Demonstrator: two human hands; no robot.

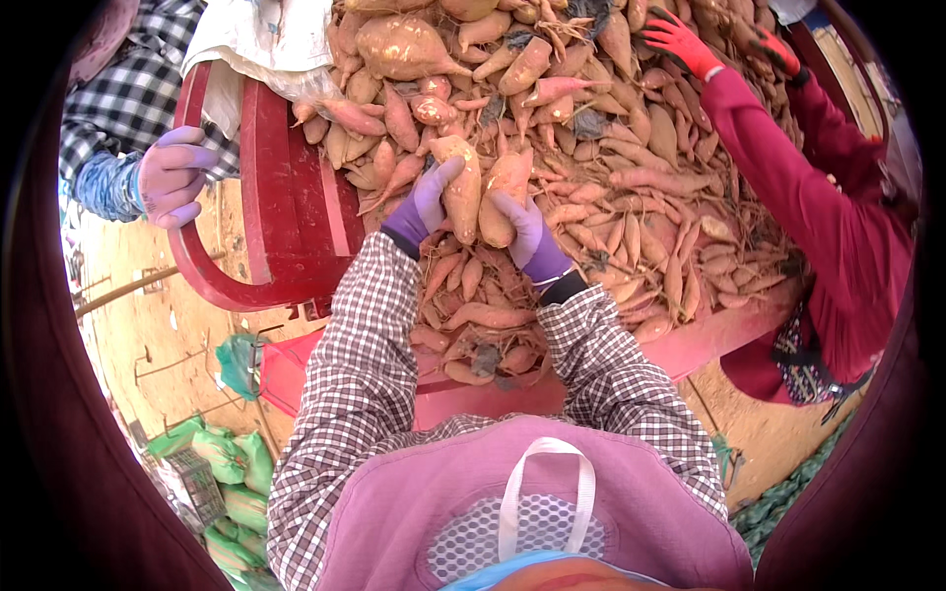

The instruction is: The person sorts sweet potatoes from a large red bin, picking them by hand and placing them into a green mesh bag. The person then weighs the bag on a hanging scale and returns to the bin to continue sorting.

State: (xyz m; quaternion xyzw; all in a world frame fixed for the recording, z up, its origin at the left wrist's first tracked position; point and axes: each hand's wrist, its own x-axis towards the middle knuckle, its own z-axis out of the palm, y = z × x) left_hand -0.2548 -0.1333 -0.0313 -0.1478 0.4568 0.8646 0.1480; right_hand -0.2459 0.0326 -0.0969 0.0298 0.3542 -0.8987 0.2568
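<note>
Both my hands wear purple gloves and are raised over a big heap of sweet potatoes [404, 44]. My left hand [430, 202] is closed on a long, pale orange sweet potato [459, 187], with the thumb across its side. A second, thick sweet potato [506, 197], partly reddish, is gripped in my right hand [527, 231]. The two roots stand nearly upright side by side, close together at their lower ends. Beneath and around my hands lie many smaller, thin sweet potatoes [485, 315] with bits of dark soil among them.
The heap fills a red cart bed with a curved red rail [212, 281] at left. A co-worker's gloved hand [175, 177] rests by that rail. At right, another person in red gloves [680, 44] reaches into the heap. Green sacks [222, 453] lie on the ground, lower left.
</note>
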